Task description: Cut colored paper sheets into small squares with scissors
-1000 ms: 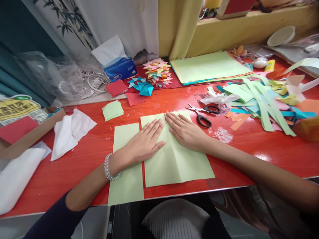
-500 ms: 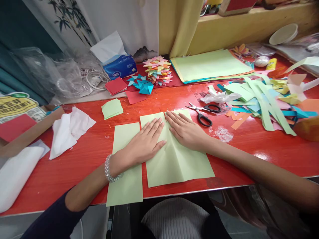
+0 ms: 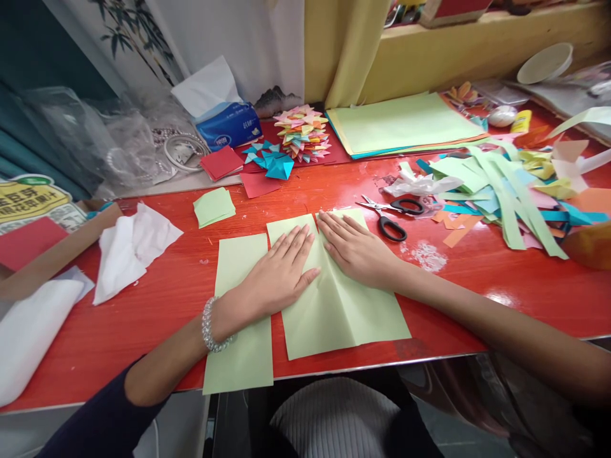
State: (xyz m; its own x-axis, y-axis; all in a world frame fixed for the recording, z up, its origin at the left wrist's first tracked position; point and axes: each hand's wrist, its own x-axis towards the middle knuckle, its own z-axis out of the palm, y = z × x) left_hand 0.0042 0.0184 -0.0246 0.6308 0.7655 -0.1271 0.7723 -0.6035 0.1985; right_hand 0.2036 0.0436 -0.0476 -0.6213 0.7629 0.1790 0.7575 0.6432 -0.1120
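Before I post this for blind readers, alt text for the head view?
A left hand and right hand lie flat on a creased green sheet on a red table. A narrower green piece lies left of the sheet, scissors and paper scraps to the right.

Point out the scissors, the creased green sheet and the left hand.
Scissors [image 3: 380, 208]: head view, near the pivot.
Creased green sheet [image 3: 333, 308]: head view, lower half.
Left hand [image 3: 280, 270]: head view, back of the hand.

Left of the grip, crumpled white tissue [image 3: 136, 248]; farther left, a cardboard edge [image 3: 62, 250]. Beyond the grip to the left, a blue tissue pack [image 3: 228, 125], then clear plastic [image 3: 102, 137] farther out. Beyond and far right, a tilted white bowl [image 3: 544, 64] and a yellow tube [image 3: 522, 121]. Straight beyond, a yellow curtain [image 3: 348, 51].
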